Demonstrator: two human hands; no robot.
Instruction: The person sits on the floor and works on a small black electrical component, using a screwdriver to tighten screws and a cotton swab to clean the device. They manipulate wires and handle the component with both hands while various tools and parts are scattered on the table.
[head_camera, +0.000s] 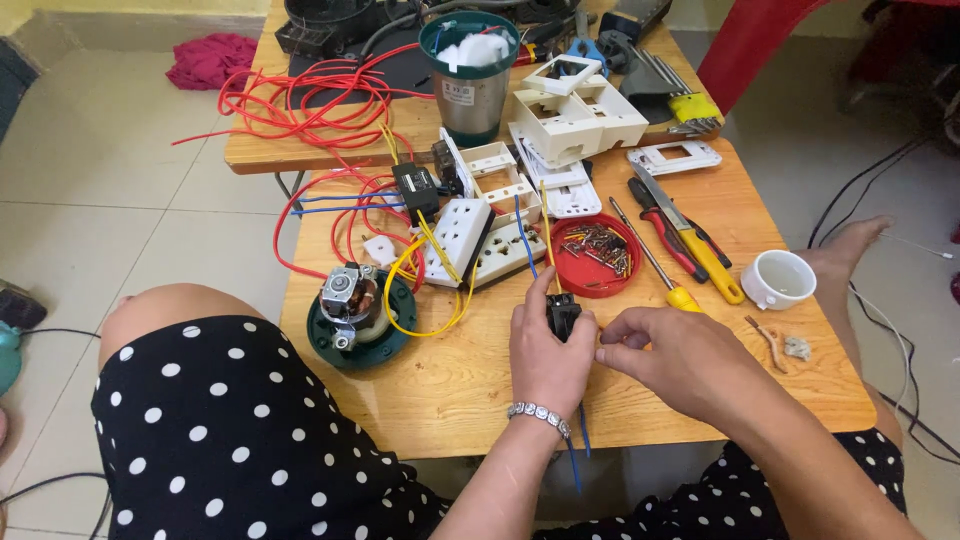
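Low over the wooden worktop (440, 390), the left hand (545, 355) grips a small black switch (563, 315) upright, steadying it, while the right hand (670, 360) pinches at its side, the red screw lid (597, 256) near.

Matt black plastic switch (562, 315) pinched in left hand (545, 355); beside right hand (675, 365), glossy white ceramic-looking cup (778, 279). Ahead of both, shiny red plastic lid (570, 272), brushed metal tumbler (470, 100), smooth varnished wood table (450, 390).

A dish of screws (596, 255) lies between the socket plate (458, 240) and the pliers (668, 228).
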